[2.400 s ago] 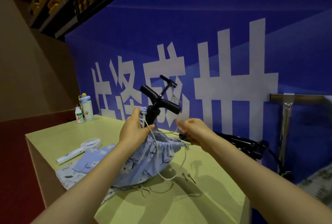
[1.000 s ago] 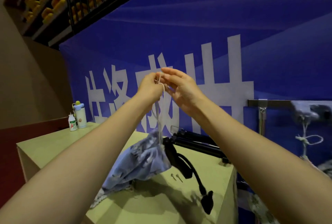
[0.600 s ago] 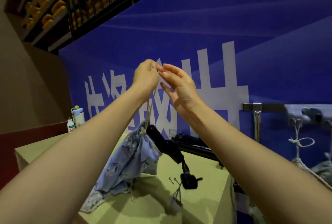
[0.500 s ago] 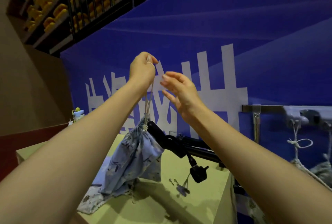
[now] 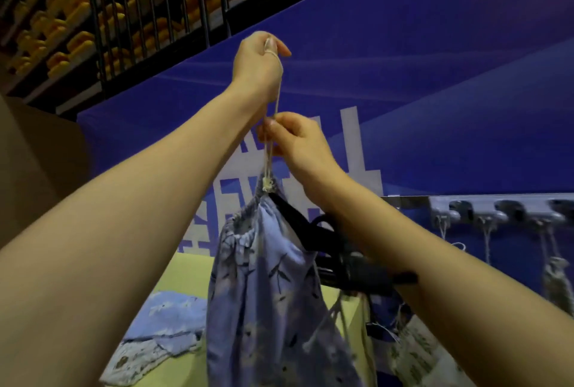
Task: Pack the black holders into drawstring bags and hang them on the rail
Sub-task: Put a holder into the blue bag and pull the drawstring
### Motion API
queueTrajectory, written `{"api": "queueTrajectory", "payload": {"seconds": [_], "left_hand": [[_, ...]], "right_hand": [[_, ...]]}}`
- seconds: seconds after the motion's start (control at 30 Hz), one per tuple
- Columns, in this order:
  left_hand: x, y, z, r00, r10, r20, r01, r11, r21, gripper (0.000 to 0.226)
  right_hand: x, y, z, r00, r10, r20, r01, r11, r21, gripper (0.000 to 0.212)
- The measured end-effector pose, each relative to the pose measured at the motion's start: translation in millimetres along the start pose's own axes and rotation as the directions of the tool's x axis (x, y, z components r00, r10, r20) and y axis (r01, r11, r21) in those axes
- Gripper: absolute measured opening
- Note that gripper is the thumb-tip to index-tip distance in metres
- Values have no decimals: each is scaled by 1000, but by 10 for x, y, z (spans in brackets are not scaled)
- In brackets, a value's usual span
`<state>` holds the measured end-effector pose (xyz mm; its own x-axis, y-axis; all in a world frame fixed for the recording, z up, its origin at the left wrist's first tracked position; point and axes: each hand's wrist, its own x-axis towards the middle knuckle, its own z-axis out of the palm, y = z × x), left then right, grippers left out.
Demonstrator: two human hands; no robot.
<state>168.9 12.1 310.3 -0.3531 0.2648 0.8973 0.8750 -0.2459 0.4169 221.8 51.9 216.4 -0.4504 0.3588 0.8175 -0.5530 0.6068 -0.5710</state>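
The L hand (image 5: 259, 63) grips the cord (image 5: 277, 98) up high; the R hand (image 5: 299, 141) pinches it lower down. The blue bag (image 5: 264, 278) hangs in the air w/ the black holder (image 5: 307, 231) poking out the top. Step: prob. pulling the bag shut. Next it needs the cord looped on 1 hook (image 5: 459, 208) of the rail (image 5: 410, 201), to the right.

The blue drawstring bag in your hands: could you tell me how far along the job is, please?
Done: other bags hang from the rail. In hand: the left hand and right hand hold the drawstring, blue bag lifted, black holder poking out. Left: hanging it, then the flat bags on the table.
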Motion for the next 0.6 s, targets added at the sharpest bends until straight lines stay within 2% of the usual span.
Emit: {"api": "queueTrajectory", "payload": {"seconds": [0.13,0.2,0.37,0.47,0.6], "left_hand": [[-115,373,378,998,-35,49,44,976,-213,33],[-226,519,623,993,-48,107,77,957,-280,33],[-677,929,1297,925,-4,379,140,933,-332,37],[-933,1135,1589,878,-4,479,202,910,-361,37],[-1150,1444,1854,834,-1,552,315,821,-475,34]], "right_hand": [[-192,-296,-473,985,-73,-155,43,982,-186,32],[-347,-362,-751,978,-50,-202,2,974,-228,30],[-734,-473,-1515,945,166,-283,-175,984,-9,33],[-968,-623,-1869,942,207,-262,-203,978,43,35],[-1197,-779,-2224,932,200,-303,-164,976,141,38]]}}
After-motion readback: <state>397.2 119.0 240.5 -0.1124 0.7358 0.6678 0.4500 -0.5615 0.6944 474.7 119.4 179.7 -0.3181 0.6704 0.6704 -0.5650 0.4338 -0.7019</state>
